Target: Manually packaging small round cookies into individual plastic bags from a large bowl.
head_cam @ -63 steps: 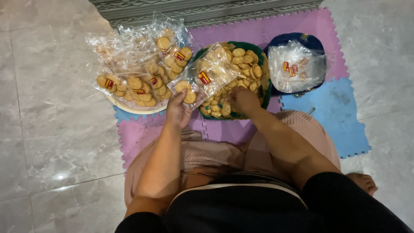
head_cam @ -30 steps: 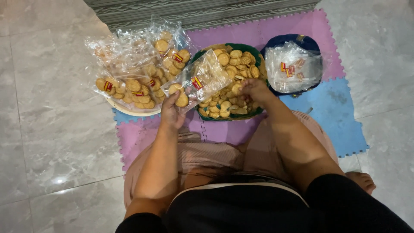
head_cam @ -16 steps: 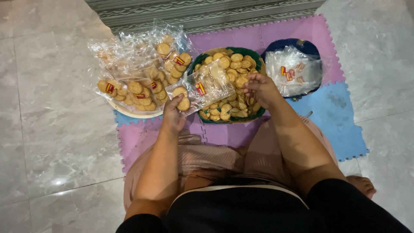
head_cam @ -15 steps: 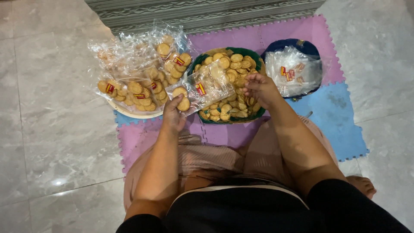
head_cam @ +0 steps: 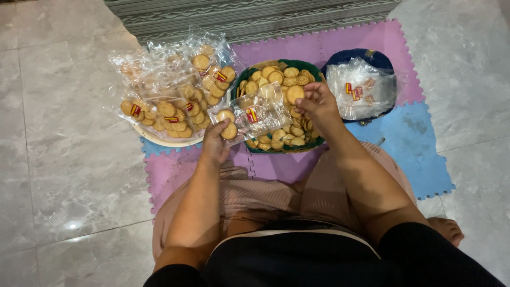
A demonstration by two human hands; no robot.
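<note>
- The clear packet [head_cam: 258, 111] of round biscuits is held above the green basket [head_cam: 314, 142]; its long axis runs left to right, tilted up toward the right.
- The left hand [head_cam: 217, 142] pinches its left end.
- The right hand [head_cam: 317, 103] grips one biscuit [head_cam: 295, 94] in its fingertips, by the packet's right end.
- Filled packets [head_cam: 170, 101] are heaped to the left.
</note>
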